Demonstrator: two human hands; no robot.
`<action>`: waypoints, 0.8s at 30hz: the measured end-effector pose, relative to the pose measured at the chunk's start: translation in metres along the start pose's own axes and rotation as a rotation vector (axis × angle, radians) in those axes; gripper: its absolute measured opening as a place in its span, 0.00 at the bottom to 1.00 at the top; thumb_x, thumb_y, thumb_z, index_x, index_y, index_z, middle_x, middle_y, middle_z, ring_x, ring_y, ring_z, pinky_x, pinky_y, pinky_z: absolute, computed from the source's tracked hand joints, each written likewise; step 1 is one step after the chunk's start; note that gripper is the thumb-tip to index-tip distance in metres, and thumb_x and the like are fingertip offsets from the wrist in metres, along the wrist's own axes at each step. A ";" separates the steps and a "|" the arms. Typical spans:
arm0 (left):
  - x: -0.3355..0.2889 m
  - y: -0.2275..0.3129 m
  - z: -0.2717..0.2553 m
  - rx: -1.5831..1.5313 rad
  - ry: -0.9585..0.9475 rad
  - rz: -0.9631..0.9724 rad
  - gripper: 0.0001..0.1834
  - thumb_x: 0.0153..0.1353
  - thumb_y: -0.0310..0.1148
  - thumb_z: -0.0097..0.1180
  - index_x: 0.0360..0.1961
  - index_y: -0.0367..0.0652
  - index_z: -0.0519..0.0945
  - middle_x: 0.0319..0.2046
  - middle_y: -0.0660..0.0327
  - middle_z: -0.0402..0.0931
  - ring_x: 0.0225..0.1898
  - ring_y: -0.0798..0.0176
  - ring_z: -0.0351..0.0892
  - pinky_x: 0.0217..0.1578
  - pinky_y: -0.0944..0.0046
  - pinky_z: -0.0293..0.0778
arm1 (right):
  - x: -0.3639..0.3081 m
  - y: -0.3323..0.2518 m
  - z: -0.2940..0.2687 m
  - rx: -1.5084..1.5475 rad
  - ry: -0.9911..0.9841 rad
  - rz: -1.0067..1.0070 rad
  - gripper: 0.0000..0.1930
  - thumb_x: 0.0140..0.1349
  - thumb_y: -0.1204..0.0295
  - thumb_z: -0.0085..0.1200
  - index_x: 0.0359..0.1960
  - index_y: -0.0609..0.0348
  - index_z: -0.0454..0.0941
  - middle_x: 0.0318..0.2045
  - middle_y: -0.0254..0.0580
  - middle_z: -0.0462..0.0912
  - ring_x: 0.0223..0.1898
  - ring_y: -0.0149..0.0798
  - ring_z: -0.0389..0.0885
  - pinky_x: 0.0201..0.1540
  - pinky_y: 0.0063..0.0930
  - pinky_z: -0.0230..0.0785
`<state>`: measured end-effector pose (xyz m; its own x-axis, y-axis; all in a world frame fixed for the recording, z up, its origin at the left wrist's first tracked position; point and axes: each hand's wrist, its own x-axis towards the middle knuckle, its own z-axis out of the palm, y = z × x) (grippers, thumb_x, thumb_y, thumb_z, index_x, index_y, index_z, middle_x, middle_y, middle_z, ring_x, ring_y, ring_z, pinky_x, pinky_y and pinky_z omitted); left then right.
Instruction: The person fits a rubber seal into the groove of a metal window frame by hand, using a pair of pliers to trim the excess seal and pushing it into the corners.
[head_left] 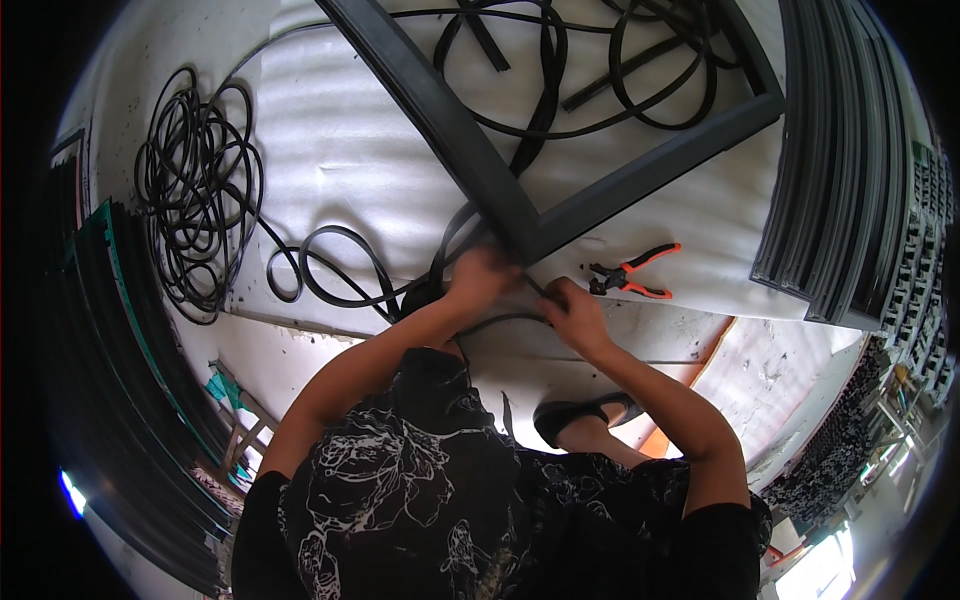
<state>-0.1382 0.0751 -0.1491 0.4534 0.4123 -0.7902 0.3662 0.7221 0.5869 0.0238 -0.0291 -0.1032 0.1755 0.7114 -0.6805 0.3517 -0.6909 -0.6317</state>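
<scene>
Your right hand (576, 310) pinches a thin black flexible strip (535, 284) at the near edge of the white-sheeted tabletop (330, 170), beside a dark-grey angular frame (650, 175); your blurred left hand's (484, 276) grip cannot be determined.

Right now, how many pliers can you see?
1: the orange-handled pliers lie just past the right hand, outside the dark frame. More could be hidden.

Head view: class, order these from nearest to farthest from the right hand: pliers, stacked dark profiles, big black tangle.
1. Pliers: just right of the right hand.
2. Stacked dark profiles: farther out, right side.
3. Big black tangle: far left, beyond the left hand.
</scene>
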 end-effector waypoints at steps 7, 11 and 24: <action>0.006 0.007 -0.014 -0.080 0.026 -0.054 0.16 0.60 0.29 0.54 0.46 0.29 0.72 0.36 0.53 0.78 0.34 0.58 0.81 0.36 0.65 0.79 | 0.003 -0.003 -0.010 0.026 0.020 -0.026 0.11 0.55 0.66 0.57 0.34 0.60 0.74 0.23 0.45 0.80 0.27 0.46 0.80 0.33 0.34 0.70; 0.005 0.002 -0.009 -0.199 0.038 -0.064 0.17 0.61 0.31 0.53 0.48 0.30 0.71 0.36 0.54 0.78 0.35 0.60 0.81 0.36 0.65 0.78 | 0.001 0.002 -0.011 0.055 0.017 -0.024 0.11 0.56 0.66 0.56 0.34 0.61 0.74 0.23 0.46 0.79 0.26 0.47 0.79 0.32 0.35 0.70; -0.040 0.031 -0.033 -0.180 -0.003 0.033 0.22 0.63 0.38 0.51 0.51 0.31 0.70 0.42 0.55 0.75 0.42 0.62 0.77 0.45 0.64 0.74 | 0.063 -0.117 -0.067 -0.768 0.374 -0.934 0.16 0.53 0.56 0.57 0.30 0.58 0.77 0.31 0.43 0.78 0.36 0.43 0.75 0.42 0.39 0.67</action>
<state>-0.1722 0.0991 -0.1053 0.4649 0.4359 -0.7706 0.1998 0.7963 0.5710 0.0554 0.1053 -0.0469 -0.2224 0.9659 0.1322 0.9013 0.2554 -0.3500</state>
